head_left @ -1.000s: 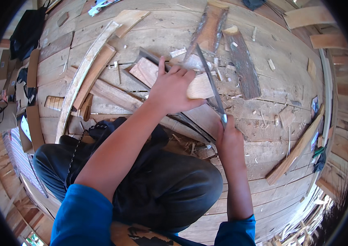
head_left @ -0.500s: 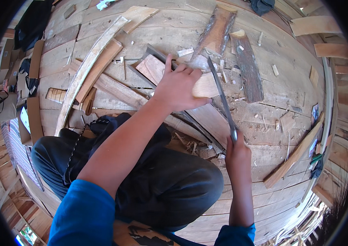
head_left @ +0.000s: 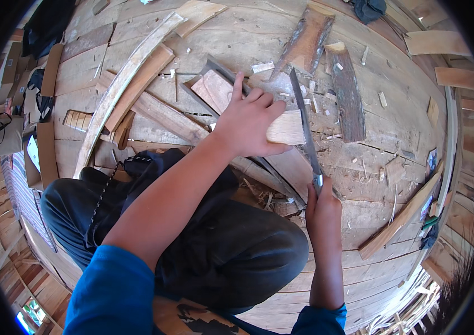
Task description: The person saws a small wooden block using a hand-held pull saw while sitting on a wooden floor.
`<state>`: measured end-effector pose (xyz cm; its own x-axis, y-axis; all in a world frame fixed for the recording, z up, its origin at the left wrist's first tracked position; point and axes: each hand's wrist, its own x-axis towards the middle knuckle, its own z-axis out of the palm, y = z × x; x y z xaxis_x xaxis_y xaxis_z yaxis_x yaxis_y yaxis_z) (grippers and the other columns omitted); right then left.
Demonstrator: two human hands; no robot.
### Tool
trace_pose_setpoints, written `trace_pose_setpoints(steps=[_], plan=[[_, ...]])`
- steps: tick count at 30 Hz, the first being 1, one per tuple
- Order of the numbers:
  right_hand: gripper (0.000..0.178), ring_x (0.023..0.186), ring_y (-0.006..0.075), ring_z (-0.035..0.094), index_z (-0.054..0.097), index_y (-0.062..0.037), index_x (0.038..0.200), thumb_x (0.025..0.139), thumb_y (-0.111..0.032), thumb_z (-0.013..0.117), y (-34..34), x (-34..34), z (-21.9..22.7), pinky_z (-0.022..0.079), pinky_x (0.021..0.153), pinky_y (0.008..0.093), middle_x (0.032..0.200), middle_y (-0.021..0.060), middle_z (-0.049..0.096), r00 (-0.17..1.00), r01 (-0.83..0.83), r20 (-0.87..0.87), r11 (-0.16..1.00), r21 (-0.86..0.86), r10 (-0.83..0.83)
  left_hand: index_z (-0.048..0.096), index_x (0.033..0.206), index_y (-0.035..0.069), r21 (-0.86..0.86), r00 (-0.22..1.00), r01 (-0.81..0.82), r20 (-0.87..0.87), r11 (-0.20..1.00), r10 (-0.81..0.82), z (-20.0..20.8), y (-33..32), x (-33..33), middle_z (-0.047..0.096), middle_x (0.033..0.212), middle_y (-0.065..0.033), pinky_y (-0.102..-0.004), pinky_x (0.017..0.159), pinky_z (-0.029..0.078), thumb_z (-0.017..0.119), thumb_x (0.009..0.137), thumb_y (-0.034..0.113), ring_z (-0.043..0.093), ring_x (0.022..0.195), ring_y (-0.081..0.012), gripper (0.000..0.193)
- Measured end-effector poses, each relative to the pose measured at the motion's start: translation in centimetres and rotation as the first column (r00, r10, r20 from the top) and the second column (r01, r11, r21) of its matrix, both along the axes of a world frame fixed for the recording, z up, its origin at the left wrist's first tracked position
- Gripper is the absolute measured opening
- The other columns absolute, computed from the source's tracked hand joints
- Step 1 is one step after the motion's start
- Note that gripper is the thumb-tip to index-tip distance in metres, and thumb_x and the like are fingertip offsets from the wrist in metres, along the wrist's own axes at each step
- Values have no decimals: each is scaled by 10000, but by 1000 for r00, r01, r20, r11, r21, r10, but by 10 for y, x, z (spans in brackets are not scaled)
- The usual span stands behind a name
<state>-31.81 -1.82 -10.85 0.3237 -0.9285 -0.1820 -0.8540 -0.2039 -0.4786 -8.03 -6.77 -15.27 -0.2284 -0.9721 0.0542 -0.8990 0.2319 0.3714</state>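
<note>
My left hand (head_left: pixel 251 125) spreads over a pale wooden block (head_left: pixel 286 128), its thumb along the near side and fingers across the top. My right hand (head_left: pixel 324 212) is closed round the handle of a long knife (head_left: pixel 306 124). The blade stands up along the block's right end, and its tip points away from me. Under the block lies a long plank (head_left: pixel 288 164), framed by dark, narrow edges. Its far end (head_left: pixel 213 89) shows beyond my left hand. The palm hides part of the block.
Bark-covered slabs (head_left: pixel 345 95) lie beyond the knife. Several boards (head_left: pixel 131 89) are stacked to the left, near cardboard boxes (head_left: pixel 47 151). Wood chips litter the plank floor (head_left: pixel 382 184). On the right rests another board (head_left: pixel 401 215). My bent knee (head_left: pixel 270 240) is close below.
The whole view has shifted slightly to the right. The knife's tip sits a little farther away along the block's end. Both hands keep their holds.
</note>
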Motion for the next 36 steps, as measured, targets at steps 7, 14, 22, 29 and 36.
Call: trace_pose_setpoints(steps=[7, 14, 22, 29, 36], plan=[[167, 620, 424, 635, 488, -20, 1085, 959, -116, 540, -18, 13, -18, 474, 502, 507, 659, 238, 615, 997, 48, -63, 999, -18, -49, 566, 1161, 17, 109, 995, -98, 18, 989, 96, 2, -15, -8, 636, 1079, -152, -612, 1150, 82, 669, 732, 616, 545, 1162, -291, 743], [156, 663, 443, 635, 494, -49, 1071, 964, -153, 539, 23, -32, 9, 476, 526, 522, 691, 249, 622, 997, 71, -45, 993, 99, -66, 554, 1180, 4, 93, 996, -94, 17, 991, 92, 3, -9, -4, 634, 1088, -173, -613, 1149, 82, 669, 737, 603, 541, 1173, -300, 755], [166, 641, 440, 627, 506, -31, 1058, 969, -169, 535, -13, -5, -3, 470, 524, 518, 678, 240, 617, 999, 34, -31, 998, 51, -32, 559, 1177, 2, 98, 998, -55, -3, 994, 56, 3, -9, -5, 635, 1088, -158, -638, 1144, 51, 667, 736, 600, 539, 1172, -300, 751], [163, 645, 427, 638, 510, -33, 1063, 964, -157, 550, 5, -10, 3, 478, 524, 511, 676, 225, 621, 998, 45, -43, 998, 32, -44, 563, 1166, 9, 38, 997, -80, 15, 996, 79, -3, -7, -5, 632, 1090, -149, -627, 1149, 65, 671, 733, 598, 529, 1172, -296, 739], [172, 631, 432, 631, 490, -37, 1084, 959, -138, 553, -2, -1, 0, 468, 507, 516, 672, 228, 618, 997, -41, -70, 999, 35, 43, 574, 1121, 56, -1, 1000, -17, -12, 1000, 17, -4, -2, -1, 607, 1027, -110, -655, 1135, 68, 689, 710, 591, 538, 1112, -276, 685]])
